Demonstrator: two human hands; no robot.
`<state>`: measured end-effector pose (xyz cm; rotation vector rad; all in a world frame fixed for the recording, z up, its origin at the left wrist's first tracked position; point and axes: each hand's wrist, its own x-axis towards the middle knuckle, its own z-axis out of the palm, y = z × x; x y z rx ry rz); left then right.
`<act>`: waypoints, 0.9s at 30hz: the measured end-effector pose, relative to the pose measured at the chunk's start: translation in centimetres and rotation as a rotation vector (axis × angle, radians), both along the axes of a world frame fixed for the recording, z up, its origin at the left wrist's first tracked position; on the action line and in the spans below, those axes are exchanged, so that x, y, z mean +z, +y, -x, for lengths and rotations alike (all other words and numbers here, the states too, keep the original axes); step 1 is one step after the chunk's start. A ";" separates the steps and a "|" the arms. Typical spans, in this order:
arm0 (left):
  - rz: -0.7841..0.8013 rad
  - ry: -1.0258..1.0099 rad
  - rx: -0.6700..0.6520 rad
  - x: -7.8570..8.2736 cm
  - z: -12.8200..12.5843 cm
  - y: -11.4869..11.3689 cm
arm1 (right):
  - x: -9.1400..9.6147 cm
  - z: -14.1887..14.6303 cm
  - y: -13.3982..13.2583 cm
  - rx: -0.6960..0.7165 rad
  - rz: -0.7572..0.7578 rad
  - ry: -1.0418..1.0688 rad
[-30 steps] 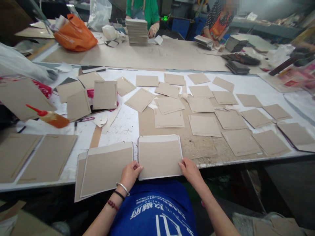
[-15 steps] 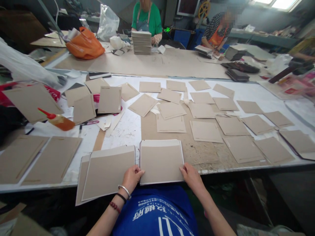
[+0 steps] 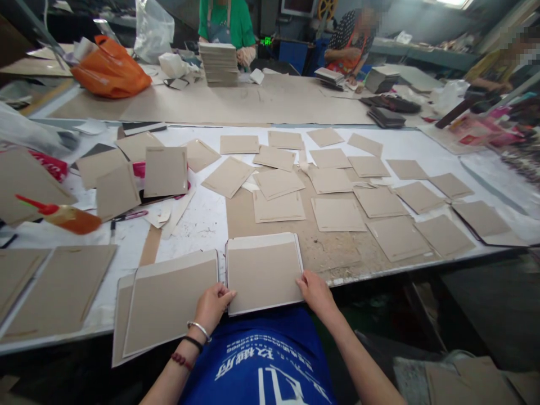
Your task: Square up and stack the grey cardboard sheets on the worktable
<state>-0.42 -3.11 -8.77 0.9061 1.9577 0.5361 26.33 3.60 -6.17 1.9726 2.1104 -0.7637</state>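
Note:
My left hand (image 3: 216,302) pinches the lower left edge of a grey-brown cardboard panel (image 3: 264,273) with a pale rim and a dark left edge. My right hand (image 3: 315,289) is closed on the same panel's right edge, low down. The panel lies flat at the front of the table, its near edge by my body. Just left of it is another cardboard panel (image 3: 171,298) with a pale top strip, overlapping a board beneath; whether it joins the held panel is unclear.
Many loose cardboard pieces (image 3: 340,215) with glue streaks along their edges cover the table. A glue bottle (image 3: 70,218) with a red tip lies at left. Across the far table stand a board stack (image 3: 219,64), an orange bag (image 3: 110,67) and co-workers.
The view has swung to the right, so the table's contents sit further left. Both hands keep their hold on the panel's edges, with hardly any movement relative to it.

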 end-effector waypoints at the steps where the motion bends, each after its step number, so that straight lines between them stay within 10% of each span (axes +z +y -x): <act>1: 0.004 -0.002 0.003 0.0 0.0 0.0 | 0.0 0.0 0.0 0.000 0.004 -0.002; 27: -0.014 -0.074 0.071 -0.3 -0.1 -0.1 | -0.3 0.0 0.0 -0.007 0.018 -0.019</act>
